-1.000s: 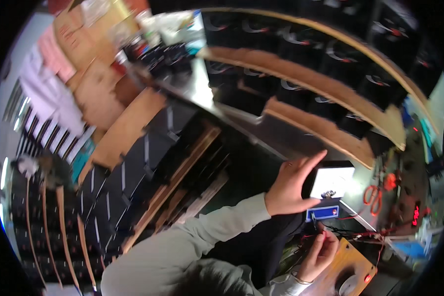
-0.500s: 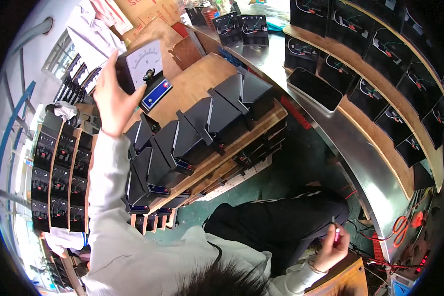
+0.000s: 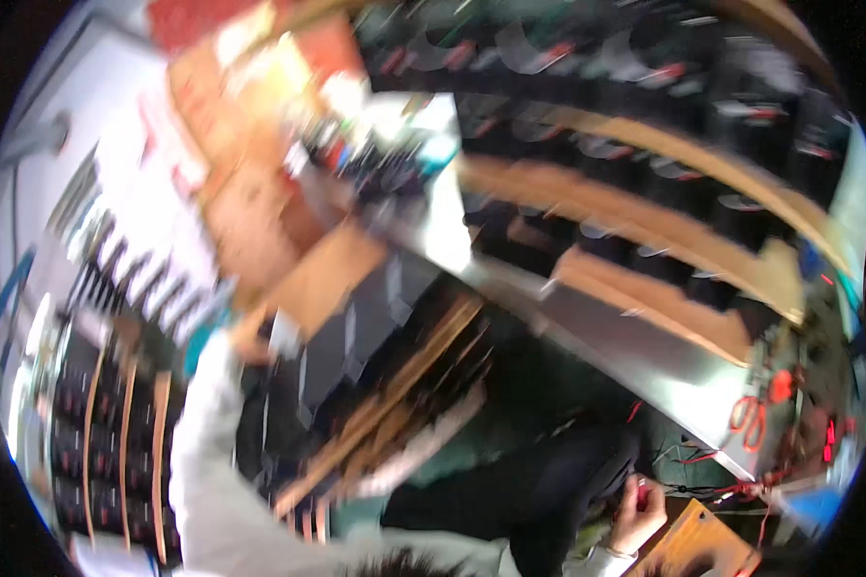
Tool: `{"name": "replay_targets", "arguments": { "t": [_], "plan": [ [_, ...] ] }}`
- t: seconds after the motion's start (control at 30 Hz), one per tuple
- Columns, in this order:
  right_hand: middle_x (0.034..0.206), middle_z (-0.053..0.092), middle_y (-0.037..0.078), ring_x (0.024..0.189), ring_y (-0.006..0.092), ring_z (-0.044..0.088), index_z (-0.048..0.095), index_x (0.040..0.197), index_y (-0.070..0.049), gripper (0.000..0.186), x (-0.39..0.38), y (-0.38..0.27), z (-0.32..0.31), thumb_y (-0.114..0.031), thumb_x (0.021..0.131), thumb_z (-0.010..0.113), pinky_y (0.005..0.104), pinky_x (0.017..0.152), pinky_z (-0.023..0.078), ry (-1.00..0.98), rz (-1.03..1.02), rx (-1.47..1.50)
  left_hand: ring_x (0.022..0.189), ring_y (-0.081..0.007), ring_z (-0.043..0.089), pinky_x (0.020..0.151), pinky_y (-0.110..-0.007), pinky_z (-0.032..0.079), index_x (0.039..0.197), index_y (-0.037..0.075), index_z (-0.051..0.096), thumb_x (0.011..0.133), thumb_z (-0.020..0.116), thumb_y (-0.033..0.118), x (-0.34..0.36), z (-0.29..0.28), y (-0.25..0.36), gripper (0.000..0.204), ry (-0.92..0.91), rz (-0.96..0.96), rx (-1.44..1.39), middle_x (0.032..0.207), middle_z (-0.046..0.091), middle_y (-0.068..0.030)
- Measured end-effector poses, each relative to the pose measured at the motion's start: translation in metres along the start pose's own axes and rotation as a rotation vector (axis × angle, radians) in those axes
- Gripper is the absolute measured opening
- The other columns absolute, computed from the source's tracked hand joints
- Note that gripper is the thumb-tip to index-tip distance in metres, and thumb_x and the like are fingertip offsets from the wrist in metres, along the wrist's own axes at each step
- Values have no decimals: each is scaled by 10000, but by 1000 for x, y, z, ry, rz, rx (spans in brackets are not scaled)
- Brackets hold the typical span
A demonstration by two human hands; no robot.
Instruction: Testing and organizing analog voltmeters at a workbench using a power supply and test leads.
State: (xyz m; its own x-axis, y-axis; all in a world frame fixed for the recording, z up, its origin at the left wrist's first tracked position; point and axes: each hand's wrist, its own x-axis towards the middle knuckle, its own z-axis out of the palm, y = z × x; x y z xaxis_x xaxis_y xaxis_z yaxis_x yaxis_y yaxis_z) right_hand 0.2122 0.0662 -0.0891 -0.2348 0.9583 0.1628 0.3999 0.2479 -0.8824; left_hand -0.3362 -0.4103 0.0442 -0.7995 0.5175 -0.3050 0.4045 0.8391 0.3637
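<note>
Motion blurs the picture. My left hand (image 3: 250, 338) reaches to the far left end of a wooden tray, its fingers smeared but closed at the edge of a panel meter, whose pale dial (image 3: 284, 337) shows beside them. Several dark meter housings (image 3: 332, 370) stand in a row on that tray, right next to this hand. Low on the right, above my dark trouser leg, my right hand (image 3: 639, 519) is closed in a pinch round a small pink-handled tool (image 3: 643, 492); most of the tool is hidden by the fingers.
A metal bench (image 3: 635, 351) runs along the right, with wooden shelves (image 3: 597, 207) of black housings above it. Orange-handled scissors (image 3: 749, 423) and loose wires lie at its near end. More racked housings (image 3: 106, 442) stand at the left. A wooden stool (image 3: 702, 539) is beside my right hand.
My view has swung to the right and blurred. My left hand has lowered with the panel meter to the row on the tray. My right hand stays low, still pinching the tool.
</note>
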Motion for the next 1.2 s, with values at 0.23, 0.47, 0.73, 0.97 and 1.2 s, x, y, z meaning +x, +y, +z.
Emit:
{"name": "replay_targets", "arguments": {
  "t": [0.23,0.47,0.73,0.97,1.2],
  "plan": [
    [757,723,103,683,276,692,771,911,-71,291,8,-19,5,-181,695,931,384,654,543,211,-208,-130,1400,-273,553,1207,-402,383,1604,-6,367,872,859,97,-90,-79,276,888,-167,639,-232,1469,614,-197],
    [754,723,113,678,267,702,767,912,-65,260,-5,-27,-2,-150,723,924,369,657,548,227,-163,-46,1158,-208,670,1012,-361,512,1216,-11,712,862,792,82,-121,-181,530,374,985,1378,178,1179,730,-103],
    [846,773,129,767,263,768,786,1031,-102,193,-25,-21,-26,-239,902,831,367,726,590,151,-79,-53,1340,-418,568,1142,-472,425,1441,-18,526,776,824,563,-5,-284,614,932,1238,831,-178,1418,607,-272],
    [920,795,140,819,262,782,786,1072,-93,195,-4,9,-40,-213,921,813,363,761,602,191,15,-44,1505,-420,372,1228,-488,325,1601,-113,-147,599,954,664,42,-291,513,1679,1037,342,-416,1650,199,-390],
    [933,800,130,831,252,790,786,1071,-101,221,-4,26,-36,-250,914,830,362,754,609,206,49,-96,1477,-390,416,1190,-474,370,1581,-151,-112,604,966,639,63,-252,522,1655,942,431,-444,1612,302,-362]
  ]
}}
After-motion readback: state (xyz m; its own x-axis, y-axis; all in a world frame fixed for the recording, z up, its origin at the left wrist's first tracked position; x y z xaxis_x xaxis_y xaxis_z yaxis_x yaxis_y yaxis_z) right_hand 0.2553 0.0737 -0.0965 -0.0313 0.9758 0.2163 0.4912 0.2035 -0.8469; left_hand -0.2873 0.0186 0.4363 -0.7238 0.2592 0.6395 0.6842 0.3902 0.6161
